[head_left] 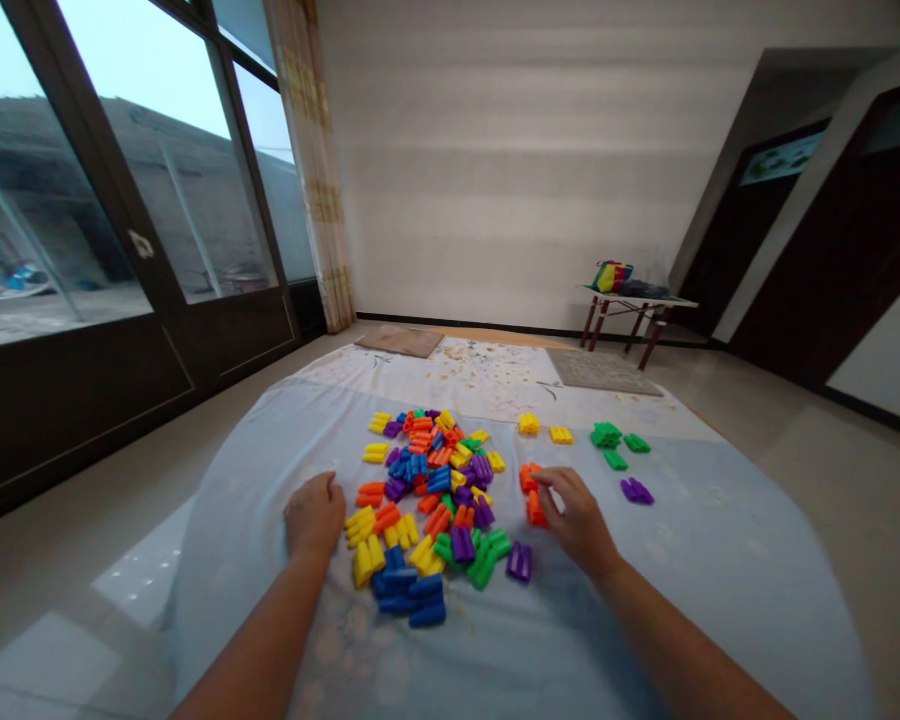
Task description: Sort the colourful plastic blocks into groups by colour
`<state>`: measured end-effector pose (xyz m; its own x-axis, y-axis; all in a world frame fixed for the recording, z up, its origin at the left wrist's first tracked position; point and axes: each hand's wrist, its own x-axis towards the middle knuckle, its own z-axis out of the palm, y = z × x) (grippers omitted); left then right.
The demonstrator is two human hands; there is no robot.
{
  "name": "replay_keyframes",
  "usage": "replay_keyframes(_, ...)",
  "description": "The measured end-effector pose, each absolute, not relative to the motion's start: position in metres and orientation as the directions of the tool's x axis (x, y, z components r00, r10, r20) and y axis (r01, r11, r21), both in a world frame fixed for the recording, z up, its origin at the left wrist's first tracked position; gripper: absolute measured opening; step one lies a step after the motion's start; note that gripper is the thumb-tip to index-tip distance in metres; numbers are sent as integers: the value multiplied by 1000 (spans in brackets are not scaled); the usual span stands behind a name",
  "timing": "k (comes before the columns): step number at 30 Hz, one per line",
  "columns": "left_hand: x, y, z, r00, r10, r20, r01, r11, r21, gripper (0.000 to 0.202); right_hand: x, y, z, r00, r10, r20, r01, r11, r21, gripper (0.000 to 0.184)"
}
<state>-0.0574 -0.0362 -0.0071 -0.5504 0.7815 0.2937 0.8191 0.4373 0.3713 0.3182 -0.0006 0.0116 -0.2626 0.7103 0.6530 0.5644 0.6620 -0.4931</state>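
Observation:
A loose heap of toy plastic pieces (439, 480), shaped like short joined tubes in orange, yellow, blue, purple and green, lies on a pale cloth between my hands. Left of the heap, my left hand (315, 515) rests on the cloth with its fingers curled in, and nothing shows in it. My right hand (576, 515) is right of the heap, thumb and forefinger at an orange plastic piece (527, 478), its edge partly covered by the fingertips. Close below, beside the thumb, lies another orange piece (535, 510). A purple piece (520, 561) sits nearer me.
Apart from the heap lie yellow pieces (529, 424), green pieces (606, 434) and a purple piece (636, 490). Two flat mats, one brown (401, 341) and one grey (604, 372), lie at the cloth's far end. A small table (640, 297) stands by the wall.

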Motion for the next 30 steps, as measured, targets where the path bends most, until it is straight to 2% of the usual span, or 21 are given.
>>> replay_keyframes(2, -57, -37, -7, -534, 792, 296, 831, 427, 356, 44, 287, -19, 26, -441, 666, 602, 488, 741, -461, 24)
replay_keyframes(5, -56, -37, -7, -523, 798, 300, 841, 425, 336, 42, 242, -44, 38, -733, 524, 434, 362, 841, -403, 34)
replay_keyframes(7, -55, -37, -7, -522, 797, 303, 843, 427, 327, 41, 222, -53, 39, -838, 444, 316, 316, 869, -381, 47)
replay_keyframes(10, -55, -37, -7, -522, 797, 302, 844, 432, 319, 41, 206, -55, 37, -891, 423, 165, 351, 872, -340, 56)
replay_keyframes(13, -54, -38, -6, -525, 799, 294, 842, 438, 315, 40, 202, -49, 37, -891, 443, 95, 402, 870, -286, 49)
replay_keyframes(16, -54, -38, -6, -525, 801, 289, 842, 440, 312, 40, 207, -45, 40, -861, 492, 129, 444, 851, -278, 45)
replay_keyframes(18, -55, -37, -6, -522, 803, 287, 844, 438, 310, 41, 214, -45, 42, -817, 540, 202, 457, 820, -345, 50)
replay_keyframes(21, -56, -36, -7, -517, 809, 280, 847, 435, 306, 42, 227, -45, 45, -716, 621, 318, 414, 745, -523, 52)
replay_keyframes(24, -57, -36, -8, -517, 811, 273, 846, 438, 304, 43, 238, -42, 42, -598, 718, 357, 391, 650, -652, 51)
replay_keyframes(27, -57, -35, -8, -521, 811, 267, 844, 444, 300, 45, 242, -37, 32, -486, 801, 348, 443, 570, -692, 50)
replay_keyframes(30, -57, -36, -7, -517, 815, 261, 847, 444, 292, 46, 241, -33, 23, -437, 837, 330, 531, 536, -656, 46)
